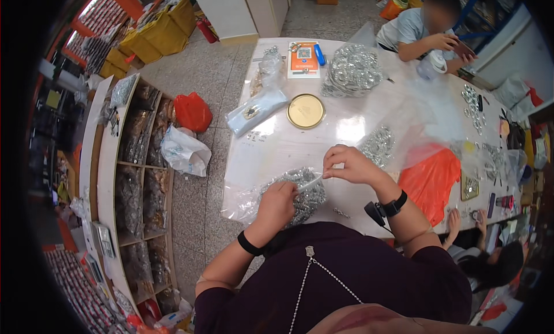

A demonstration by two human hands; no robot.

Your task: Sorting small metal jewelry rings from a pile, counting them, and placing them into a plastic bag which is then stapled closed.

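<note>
A narrow white strip (pixel 309 185) is stretched between my two hands; I cannot tell its material. My left hand (pixel 277 204) grips its lower end, and my right hand (pixel 347 163) pinches the upper end between thumb and fingers. Beneath the strip lies a clear plastic bag (pixel 242 203) with many small silvery metal pieces (pixel 309 204) in it, close against my body. My left hand hides part of that bag. A few loose metal pieces (pixel 342 212) lie on the white table (pixel 277 156) below my right forearm.
A round gold lid (pixel 305 111), a bag of silvery metal parts (pixel 352 70) and a red plastic bag (pixel 433 178) lie on the table. One person (pixel 415 31) sits across holding a phone; another (pixel 480 256) works at my right. Shelving with bagged parts (pixel 130 195) stands left.
</note>
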